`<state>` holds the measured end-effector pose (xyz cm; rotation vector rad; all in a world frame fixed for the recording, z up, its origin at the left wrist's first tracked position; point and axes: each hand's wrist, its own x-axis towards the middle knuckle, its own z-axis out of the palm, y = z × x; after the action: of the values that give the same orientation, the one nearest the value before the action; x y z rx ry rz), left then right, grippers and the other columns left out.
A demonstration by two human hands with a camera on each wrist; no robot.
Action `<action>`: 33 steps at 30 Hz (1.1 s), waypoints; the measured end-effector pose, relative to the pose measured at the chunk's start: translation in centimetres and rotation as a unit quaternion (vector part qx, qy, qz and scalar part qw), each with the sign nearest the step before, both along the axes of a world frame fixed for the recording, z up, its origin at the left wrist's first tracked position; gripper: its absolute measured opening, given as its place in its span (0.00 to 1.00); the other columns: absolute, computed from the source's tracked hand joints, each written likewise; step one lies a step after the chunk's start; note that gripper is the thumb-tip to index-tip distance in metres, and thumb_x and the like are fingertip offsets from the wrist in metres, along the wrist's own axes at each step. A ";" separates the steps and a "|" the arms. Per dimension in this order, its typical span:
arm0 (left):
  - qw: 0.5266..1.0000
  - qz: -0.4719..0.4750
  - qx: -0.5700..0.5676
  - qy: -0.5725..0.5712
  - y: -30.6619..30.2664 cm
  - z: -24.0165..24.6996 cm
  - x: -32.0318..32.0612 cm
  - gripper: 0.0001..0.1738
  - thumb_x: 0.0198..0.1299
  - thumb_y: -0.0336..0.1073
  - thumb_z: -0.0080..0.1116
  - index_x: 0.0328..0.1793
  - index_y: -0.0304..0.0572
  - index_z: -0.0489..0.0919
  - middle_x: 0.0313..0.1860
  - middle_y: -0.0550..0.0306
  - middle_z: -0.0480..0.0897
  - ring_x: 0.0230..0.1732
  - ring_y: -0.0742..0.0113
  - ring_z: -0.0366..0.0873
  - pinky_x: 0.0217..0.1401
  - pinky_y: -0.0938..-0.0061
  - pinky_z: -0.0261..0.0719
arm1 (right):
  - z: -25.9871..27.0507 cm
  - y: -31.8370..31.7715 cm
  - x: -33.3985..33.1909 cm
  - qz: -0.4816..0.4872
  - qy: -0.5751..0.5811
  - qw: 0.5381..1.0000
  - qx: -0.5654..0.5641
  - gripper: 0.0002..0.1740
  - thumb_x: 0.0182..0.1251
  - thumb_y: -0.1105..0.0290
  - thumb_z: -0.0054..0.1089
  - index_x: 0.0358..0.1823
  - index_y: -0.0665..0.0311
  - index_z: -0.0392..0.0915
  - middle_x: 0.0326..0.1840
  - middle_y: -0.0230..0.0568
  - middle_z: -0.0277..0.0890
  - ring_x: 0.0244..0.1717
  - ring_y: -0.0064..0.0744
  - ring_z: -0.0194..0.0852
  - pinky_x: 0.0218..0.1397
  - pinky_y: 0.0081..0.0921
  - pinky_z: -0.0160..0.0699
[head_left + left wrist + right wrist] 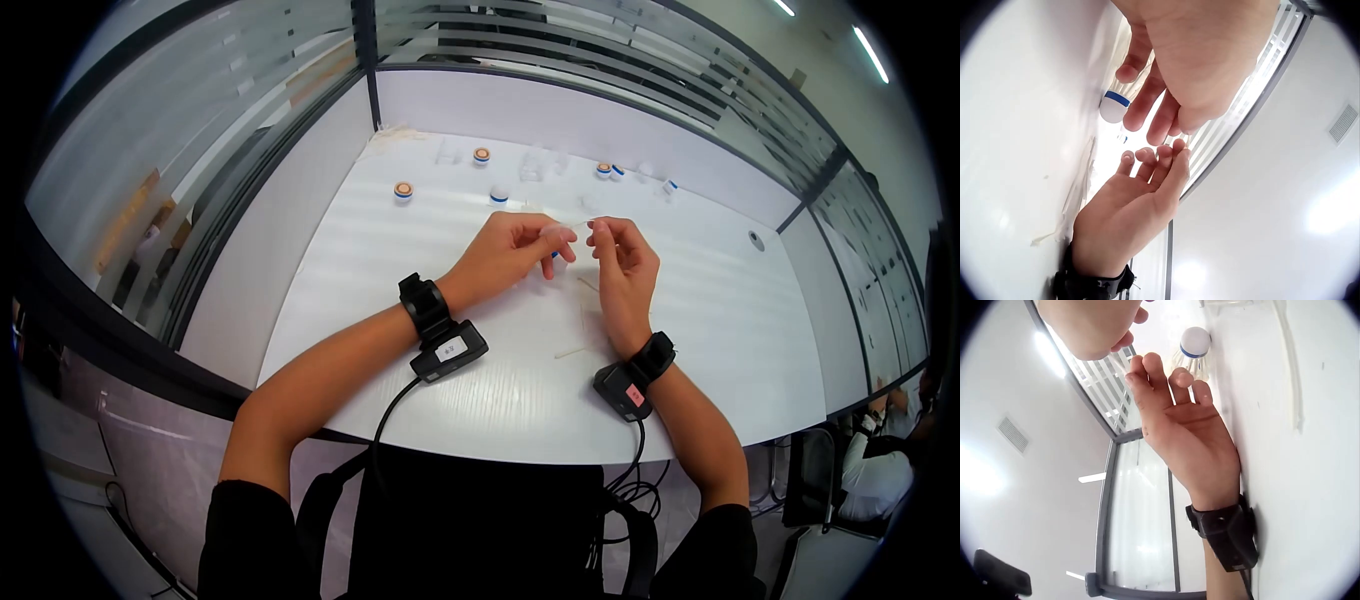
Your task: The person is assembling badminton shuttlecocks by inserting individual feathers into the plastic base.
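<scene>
My left hand and right hand meet at the fingertips, each pinching an end of a thin pale strip; a blue-banded shuttlecock lies on the white table just beneath them.

Bright, even ceiling light fills the scene. The white table glares and washes out in both wrist views. Fisheye distortion bends every edge inside dark vignetted corners. The hands close to the wrist lenses look soft.

White table, shuttlecocks scattered along its far side, glass partition behind, loose thin stick
</scene>
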<state>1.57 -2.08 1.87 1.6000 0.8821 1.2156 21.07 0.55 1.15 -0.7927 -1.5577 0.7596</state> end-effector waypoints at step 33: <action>0.994 0.086 0.027 -0.065 0.3 -0.2 0.0 0.16 0.80 0.43 0.56 0.57 0.38 0.84 0.44 0.60 0.88 0.30 0.79 0.80 0.26 0.84 0.71 | 0.0 -0.2 0.0 0.066 -0.016 0.997 -0.038 0.07 0.76 0.71 0.63 0.42 0.68 0.84 0.34 0.29 0.82 0.34 0.16 0.72 0.40 0.20 0.71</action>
<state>1.52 -1.83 1.66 1.4923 0.9244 1.4579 21.09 0.34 1.15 -0.7655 -1.6297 0.9106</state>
